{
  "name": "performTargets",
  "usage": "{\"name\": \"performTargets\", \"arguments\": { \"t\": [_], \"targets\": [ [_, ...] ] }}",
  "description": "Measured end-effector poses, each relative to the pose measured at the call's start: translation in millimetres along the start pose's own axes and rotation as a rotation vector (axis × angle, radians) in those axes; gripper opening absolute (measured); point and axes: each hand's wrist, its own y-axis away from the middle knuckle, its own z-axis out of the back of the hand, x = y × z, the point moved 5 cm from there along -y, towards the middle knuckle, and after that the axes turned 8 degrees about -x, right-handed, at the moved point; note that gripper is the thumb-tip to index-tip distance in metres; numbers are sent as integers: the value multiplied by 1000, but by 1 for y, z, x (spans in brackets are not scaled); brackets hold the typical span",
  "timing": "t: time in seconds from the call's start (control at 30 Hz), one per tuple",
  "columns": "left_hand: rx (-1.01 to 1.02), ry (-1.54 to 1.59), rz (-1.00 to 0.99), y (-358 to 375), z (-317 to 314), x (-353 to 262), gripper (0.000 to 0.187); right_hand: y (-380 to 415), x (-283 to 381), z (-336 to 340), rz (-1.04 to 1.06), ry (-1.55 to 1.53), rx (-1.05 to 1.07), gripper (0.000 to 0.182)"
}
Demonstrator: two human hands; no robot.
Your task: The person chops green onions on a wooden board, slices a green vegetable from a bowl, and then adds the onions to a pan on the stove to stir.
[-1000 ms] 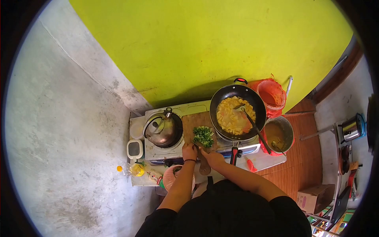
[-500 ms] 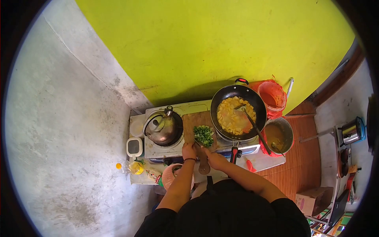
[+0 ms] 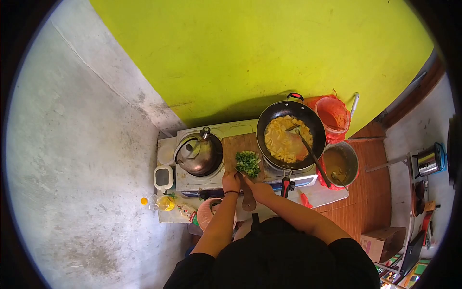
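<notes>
A wooden chopping board (image 3: 238, 142) lies across the middle of the stove, its rounded handle (image 3: 249, 202) pointing towards my body. Chopped green leaves (image 3: 248, 164) are heaped on its near right part. My left hand (image 3: 231, 182) is closed at the board's near left edge, left of the greens. Just right of it, my right hand (image 3: 261, 191) is closed over the base of the handle. A thin dark strip like a blade shows between the hands, at the right fingertips; most of it is hidden.
A metal kettle (image 3: 196, 156) stands on the left burner. On the right, a black wok (image 3: 269, 111) holds yellow food and a ladle (image 3: 313, 156). Beyond are a red bucket (image 3: 332, 114) and a metal pot (image 3: 355, 161). A pink basket (image 3: 206, 216) is near my left forearm.
The view has shifted very slightly. Both hands stay almost in place at the board, and the greens keep their heap.
</notes>
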Motion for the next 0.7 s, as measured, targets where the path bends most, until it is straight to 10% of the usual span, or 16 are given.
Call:
{"name": "performTargets", "arguments": {
  "t": [0.7],
  "targets": [
    [73, 4, 71, -1, -6, 10, 13, 19, -1, 14, 2, -130, -19, 72]
  ]
}}
